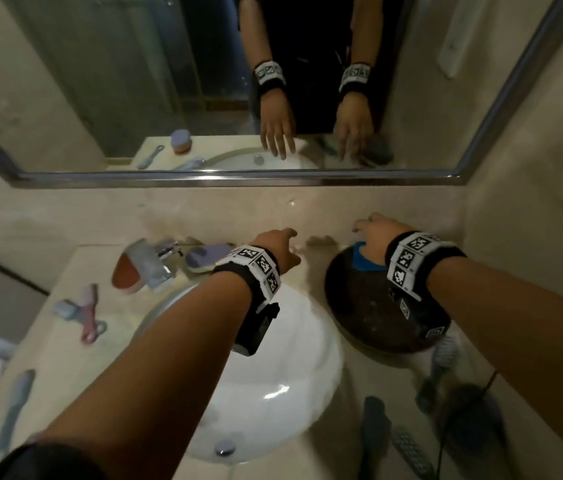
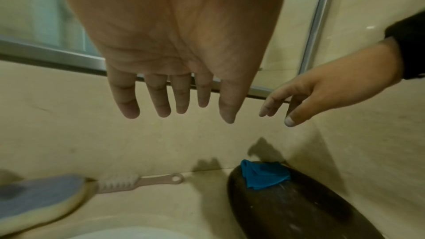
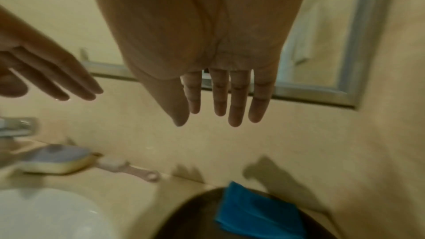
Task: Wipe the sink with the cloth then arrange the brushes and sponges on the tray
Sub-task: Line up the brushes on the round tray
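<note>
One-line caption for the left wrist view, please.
Open left hand hovers above the counter; right hand reaches over the blue cloth on the dark tray.

Left hand and right hand both above counter, fingers straight, holding nothing. Bare counter strip between sink and dark round tray. Blue cloth lies on tray's far rim, air above it clear. Purple sponge and pink brush crowd back wall beside faucet. Corner wall close on right of tray. Dark brushes clutter near-right counter.
</note>
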`<state>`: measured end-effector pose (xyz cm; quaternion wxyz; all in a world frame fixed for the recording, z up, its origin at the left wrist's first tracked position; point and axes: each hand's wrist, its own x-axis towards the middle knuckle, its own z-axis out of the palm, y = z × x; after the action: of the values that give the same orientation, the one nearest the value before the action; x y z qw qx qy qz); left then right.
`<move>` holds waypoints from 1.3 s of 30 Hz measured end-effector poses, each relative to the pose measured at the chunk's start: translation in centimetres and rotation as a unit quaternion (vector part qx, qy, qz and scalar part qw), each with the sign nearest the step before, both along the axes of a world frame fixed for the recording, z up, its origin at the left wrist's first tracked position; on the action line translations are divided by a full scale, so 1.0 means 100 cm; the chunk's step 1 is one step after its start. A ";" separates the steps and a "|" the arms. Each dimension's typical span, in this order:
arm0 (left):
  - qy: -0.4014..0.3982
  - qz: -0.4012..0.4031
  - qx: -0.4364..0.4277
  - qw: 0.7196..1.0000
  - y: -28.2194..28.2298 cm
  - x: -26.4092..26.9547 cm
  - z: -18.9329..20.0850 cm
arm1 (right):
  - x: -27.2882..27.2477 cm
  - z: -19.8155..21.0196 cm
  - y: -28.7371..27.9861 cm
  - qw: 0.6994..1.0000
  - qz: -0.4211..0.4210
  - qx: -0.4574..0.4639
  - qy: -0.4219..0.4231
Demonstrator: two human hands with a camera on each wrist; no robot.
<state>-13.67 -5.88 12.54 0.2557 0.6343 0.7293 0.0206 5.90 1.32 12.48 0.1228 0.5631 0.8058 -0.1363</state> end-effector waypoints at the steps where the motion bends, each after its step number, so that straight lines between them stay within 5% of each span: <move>1: 0.008 0.008 0.000 1.000 -0.011 -0.010 0.004 | -0.010 0.005 -0.006 1.000 0.010 0.000 0.001; 13: 0.054 0.091 0.021 0.994 -0.178 -0.194 0.057 | -0.175 0.048 -0.123 0.996 0.075 0.042 0.017; 23: 0.080 0.205 -0.033 0.975 -0.329 -0.377 0.043 | -0.344 0.040 -0.244 0.988 0.146 0.010 0.042; 31: 0.039 0.241 -0.033 0.969 -0.360 -0.431 0.007 | -0.410 0.033 -0.262 0.986 0.163 -0.020 -0.004; 39: 0.017 0.269 -0.069 0.961 -0.343 -0.446 -0.040 | -0.465 -0.017 -0.236 0.976 0.204 -0.074 0.005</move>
<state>-58.28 -40.20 8.53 0.2715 0.3963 0.8766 0.0276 -40.56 -22.31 10.80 0.1858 0.3754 0.8919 -0.1705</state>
